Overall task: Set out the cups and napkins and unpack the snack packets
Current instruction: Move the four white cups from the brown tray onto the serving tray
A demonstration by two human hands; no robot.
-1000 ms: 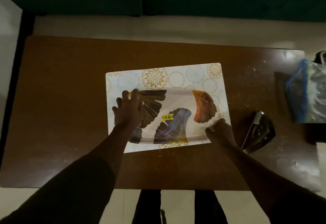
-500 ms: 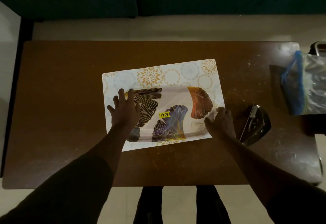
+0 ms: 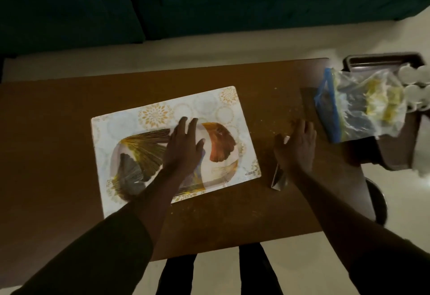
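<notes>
Both hands have shifted rightward: the right hand, fingers spread and holding nothing, now hovers over the silvery snack packet, while the left hand lies flat on the leaf-patterned tray. Farther right, white cups sit behind a plastic bag.

Left hand flat on tray; right hand over a silvery packet, perhaps touching.

So the left hand slides from the tray's left end to its middle, and the right hand leaves the tray, now flat over the silvery packet beside it.
</notes>
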